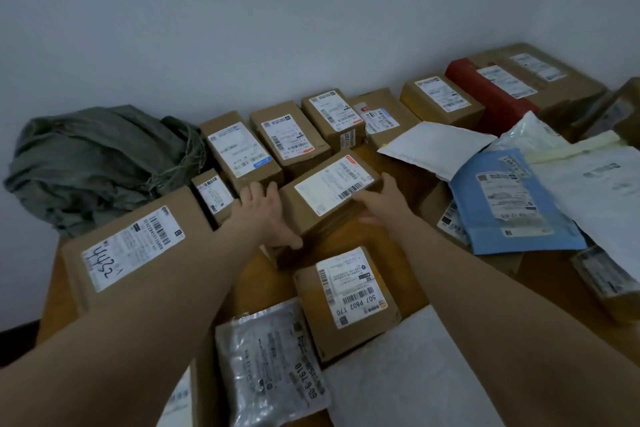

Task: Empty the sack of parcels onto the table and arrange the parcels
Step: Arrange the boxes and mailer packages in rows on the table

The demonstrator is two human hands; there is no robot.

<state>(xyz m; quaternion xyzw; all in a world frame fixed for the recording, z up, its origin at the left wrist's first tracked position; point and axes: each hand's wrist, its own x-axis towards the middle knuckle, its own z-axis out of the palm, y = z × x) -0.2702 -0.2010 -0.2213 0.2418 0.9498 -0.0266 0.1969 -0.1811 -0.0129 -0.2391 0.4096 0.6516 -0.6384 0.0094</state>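
Note:
A brown cardboard parcel with a white label lies tilted in the middle of the wooden table. My left hand holds its left side, thumb hooked at the near corner. My right hand grips its right side. The crumpled grey-green sack lies at the table's back left, against the wall. A row of several labelled boxes stands behind the held parcel.
A large box marked 4452 lies at the left. A smaller box and a clear plastic mailer lie near me. A white mailer, a blue mailer and a red box crowd the right.

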